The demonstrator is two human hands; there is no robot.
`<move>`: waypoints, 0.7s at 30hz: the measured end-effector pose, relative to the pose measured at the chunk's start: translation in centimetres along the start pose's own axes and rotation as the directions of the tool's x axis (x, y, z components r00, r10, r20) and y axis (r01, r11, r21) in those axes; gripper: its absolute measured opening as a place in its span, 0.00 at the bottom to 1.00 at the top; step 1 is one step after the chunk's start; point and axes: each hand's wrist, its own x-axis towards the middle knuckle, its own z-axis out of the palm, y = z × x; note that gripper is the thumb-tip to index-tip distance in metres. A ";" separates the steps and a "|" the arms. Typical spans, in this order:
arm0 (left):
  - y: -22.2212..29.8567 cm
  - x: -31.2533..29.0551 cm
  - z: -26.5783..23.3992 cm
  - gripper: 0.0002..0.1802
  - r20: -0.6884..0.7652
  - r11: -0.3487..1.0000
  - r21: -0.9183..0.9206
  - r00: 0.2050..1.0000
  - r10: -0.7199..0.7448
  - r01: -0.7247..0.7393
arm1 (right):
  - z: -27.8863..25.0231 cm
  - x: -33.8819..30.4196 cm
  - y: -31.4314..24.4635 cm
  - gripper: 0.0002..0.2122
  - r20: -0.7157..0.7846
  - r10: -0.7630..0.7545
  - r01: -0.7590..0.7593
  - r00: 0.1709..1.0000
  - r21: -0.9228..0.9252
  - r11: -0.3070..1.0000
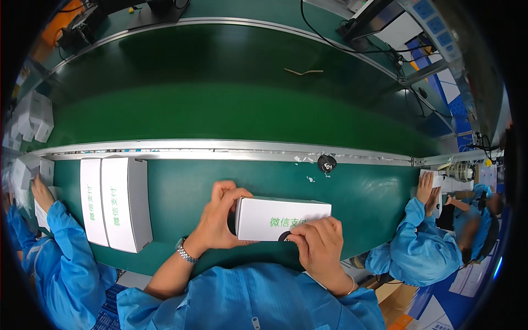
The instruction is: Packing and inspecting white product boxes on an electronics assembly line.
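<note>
A long white cardboard box (258, 220) with green printing lies across in front of me, tilted slightly. My left hand (216, 217) is closed around its left end, thumb and fingers on either side. Something black (232, 222) shows between that palm and the box end; its kind is unclear. At the box's near edge my right hand (319, 245) pinches what looks like a small black round sticker (284, 236), the fingers resting on the printed face and hiding part of it. Farther off, a black disc (327, 163) with white marks sits against the metal rail.
Two white boxes (125, 203) stand side by side at left. White scraps (311, 179) lie near the metal rail (220, 148). Beyond it runs a green belt (220, 99) with a thin strip (303, 72). Co-workers in blue sleeves (74, 236) handle boxes at both sides.
</note>
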 end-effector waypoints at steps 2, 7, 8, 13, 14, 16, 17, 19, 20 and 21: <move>0.3 0.1 0.0 0.54 0.001 1.000 0.016 1.000 0.008 -0.008 | -0.1 0.0 -0.1 0.07 0.017 0.008 -0.008 1.000 0.003 1.000; 0.5 0.1 -0.1 0.53 -0.018 1.000 0.017 1.000 0.001 0.000 | -0.3 0.6 0.4 0.06 0.144 -0.021 0.012 0.989 0.066 0.998; 0.6 0.1 -0.1 0.53 -0.024 1.000 0.016 1.000 0.001 -0.001 | -0.2 0.5 0.5 0.06 0.160 -0.037 0.027 0.986 0.065 0.998; 0.5 0.2 0.0 0.52 -0.031 1.000 0.012 0.999 -0.013 0.013 | 0.6 -0.4 0.8 0.06 0.023 -0.018 0.013 1.000 0.201 0.979; 0.5 0.2 0.0 0.52 -0.025 1.000 0.010 1.000 -0.017 0.018 | 0.7 -0.6 0.7 0.06 -0.007 0.026 -0.024 1.000 0.247 0.969; 0.7 0.2 -0.2 0.52 -0.008 0.999 0.011 0.999 -0.032 0.032 | 0.9 -0.8 0.6 0.07 -0.045 0.067 -0.050 0.997 0.303 0.952; 0.9 0.3 -0.3 0.51 -0.001 0.999 0.012 0.999 -0.043 0.043 | 0.9 -0.7 0.7 0.08 -0.053 0.057 -0.038 0.997 0.312 0.949; 1.1 0.3 -0.5 0.51 0.007 0.999 0.015 0.999 -0.052 0.052 | 1.0 -0.7 0.5 0.09 -0.054 0.040 -0.023 0.998 0.284 0.959; 1.1 0.3 -0.5 0.51 0.005 0.999 0.016 0.999 -0.049 0.049 | 1.0 -0.6 0.2 0.10 -0.044 0.031 -0.019 0.999 0.245 0.969; 1.1 0.3 -0.5 0.51 0.003 0.999 0.016 0.999 -0.046 0.046 | 1.1 -0.5 0.0 0.11 -0.035 0.021 -0.013 0.999 0.206 0.979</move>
